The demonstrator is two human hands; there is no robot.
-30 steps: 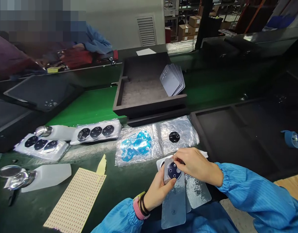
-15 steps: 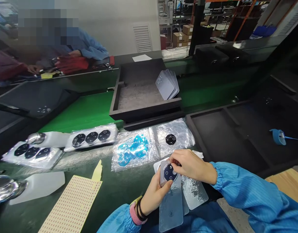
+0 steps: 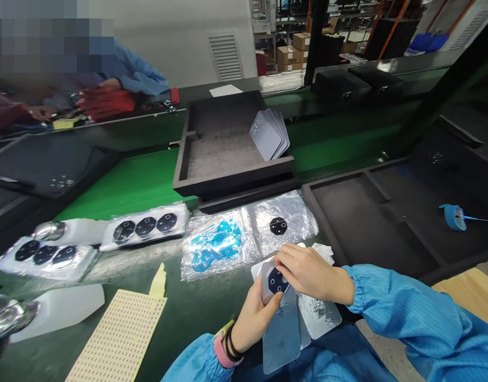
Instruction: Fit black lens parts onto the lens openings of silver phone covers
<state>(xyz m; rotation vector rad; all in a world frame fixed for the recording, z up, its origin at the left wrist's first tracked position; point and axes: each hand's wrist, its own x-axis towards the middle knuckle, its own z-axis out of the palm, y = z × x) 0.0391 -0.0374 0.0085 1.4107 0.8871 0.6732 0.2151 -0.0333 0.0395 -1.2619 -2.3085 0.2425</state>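
My left hand (image 3: 254, 313) is closed on a small grey panel (image 3: 265, 291), its thumb along the lower edge. On the panel's face is a dark octagonal sticker (image 3: 275, 281) with round holes. My right hand (image 3: 305, 271) bends over the sticker's upper right side, fingers pressed together on it and covering part of it. Directly below my hands lie long grey plates (image 3: 281, 339) with rounded corners, overlapping, and a shinier film-covered plate (image 3: 317, 313) to their right. Just beyond is a clear bag (image 3: 294, 212) with a black octagonal sticker (image 3: 278, 226) on it.
Blue stickers (image 3: 218, 244) lie on another bag. Sticker packs (image 3: 144, 228) and a metal-ended white piece (image 3: 61, 310) are left, near a dotted yellow sheet (image 3: 119, 334). A black tray (image 3: 232, 183) holds grey plates (image 3: 268, 135). A blue strap (image 3: 454, 217) lies right. Co-worker's sleeve (image 3: 138, 71) shows across the bench.
My right fingers have shifted slightly over the sticker, covering more of its right side. The panel stays in my left hand. The whole view has shifted a little.
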